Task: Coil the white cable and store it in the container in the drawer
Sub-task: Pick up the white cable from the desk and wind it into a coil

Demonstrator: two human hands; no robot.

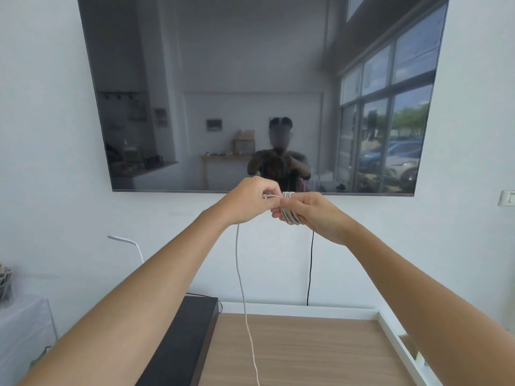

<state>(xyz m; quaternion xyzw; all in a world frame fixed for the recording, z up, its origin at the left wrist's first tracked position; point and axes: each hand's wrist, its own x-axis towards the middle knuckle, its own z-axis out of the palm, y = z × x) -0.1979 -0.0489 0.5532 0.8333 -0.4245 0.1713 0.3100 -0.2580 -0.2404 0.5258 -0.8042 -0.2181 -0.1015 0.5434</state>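
Loose cable (pixel 245 302) hangs below the coil (pixel 289 210); right hand (pixel 312 215) clamps the coil, left hand (pixel 250 201) pinches the strand; loops may slip.

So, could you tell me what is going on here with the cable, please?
A person is winding a white cable into loops around the fingers of the right hand, held up in front of a wall-mounted TV. The left hand pinches the strand and feeds it onto the coil. Several loops are on, but a long tail still hangs down over the wooden tabletop, so coiling is unfinished. No drawer or container is in view.
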